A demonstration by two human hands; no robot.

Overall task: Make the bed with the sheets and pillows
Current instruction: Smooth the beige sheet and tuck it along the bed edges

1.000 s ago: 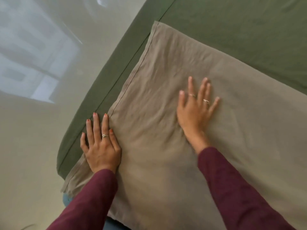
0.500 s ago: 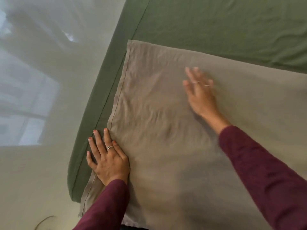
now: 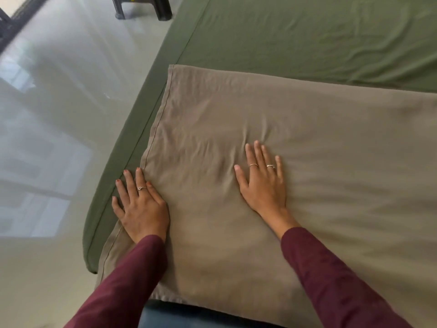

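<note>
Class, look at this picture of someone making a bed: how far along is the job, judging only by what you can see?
Done: the green fitted sheet covers the mattress, with some ripples at far right. In hand: the left hand presses flat on the hemmed edge of the beige top sheet, while the right hand lies flat on its creases. Left: the beige sheet covers only the near part; no pillows are in view.

Glossy pale floor [image 3: 59, 119] left of the bed, mirroring bright window panes in soft, blurred patches. At the top edge, two dark legs of a piece of furniture [image 3: 142, 8] standing on the floor, its upper part cut off by the frame. In the top-left corner, a dark slanted frame [image 3: 9, 22], blurred. Along the bottom edge, a strip of blue fabric [image 3: 179, 316].
</note>
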